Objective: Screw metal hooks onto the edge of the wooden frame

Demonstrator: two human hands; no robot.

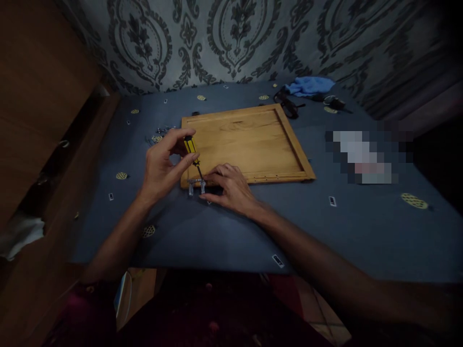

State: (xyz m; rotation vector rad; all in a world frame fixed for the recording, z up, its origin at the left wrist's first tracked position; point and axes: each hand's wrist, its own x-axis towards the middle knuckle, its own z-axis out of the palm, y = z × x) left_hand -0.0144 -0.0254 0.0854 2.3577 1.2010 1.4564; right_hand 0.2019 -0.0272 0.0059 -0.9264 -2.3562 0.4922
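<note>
A wooden framed panel (253, 140) lies flat on the blue cloth-covered table (325, 231). At its near left corner sits a small metal hinge (196, 184). My left hand (162, 166) is closed round a yellow-and-black screwdriver (191, 147), held tilted with its tip down at the hinge. My right hand (231, 185) rests on the panel's front edge, its fingers pressed against the hinge beside the screwdriver tip.
Small metal parts (161, 132) lie left of the panel. A blue cloth (309, 86), dark glasses (287, 105) and a small dark object (334, 101) sit at the back right. A wooden cabinet (39, 96) stands at the left. A patterned wall rises behind.
</note>
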